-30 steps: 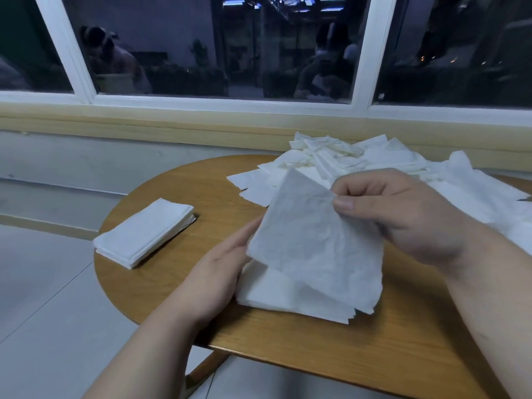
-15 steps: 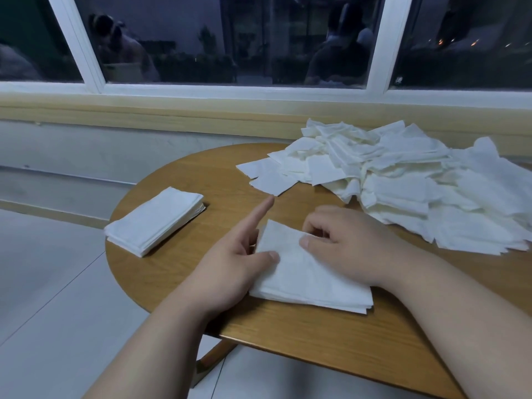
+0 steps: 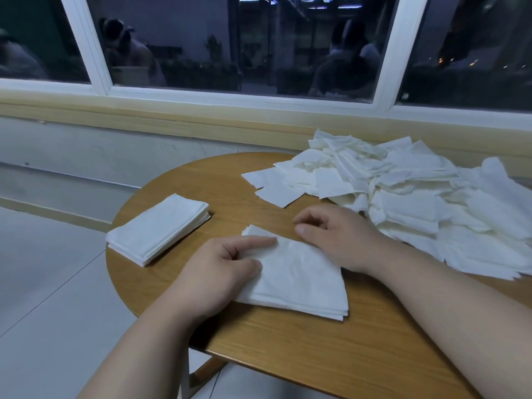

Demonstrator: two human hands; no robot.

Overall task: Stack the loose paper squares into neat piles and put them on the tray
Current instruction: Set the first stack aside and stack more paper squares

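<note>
Presses pile (image 3: 299,277) flat on table (image 3: 288,355) with left hand (image 3: 218,272), index straight across its far corner, thumb on top. Keeps right hand (image 3: 339,240) loosely curled, grasping nothing, just past the pile's far edge. Finds heap (image 3: 403,203) right and beyond, nearer that hand. Shows no tray. Differs from half a second back: right hand off the pile's top, left index now laid on it.

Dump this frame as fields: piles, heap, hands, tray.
table: round, wooden
neat pile: left side of table, no hand on it
working pile: near edge, centre
loose heap: right side, unsorted
left hand: index finger and thumb rest on working pile
right hand: fingers loosely curled, holds nothing, at working pile's far edge
tray: not in view
</note>
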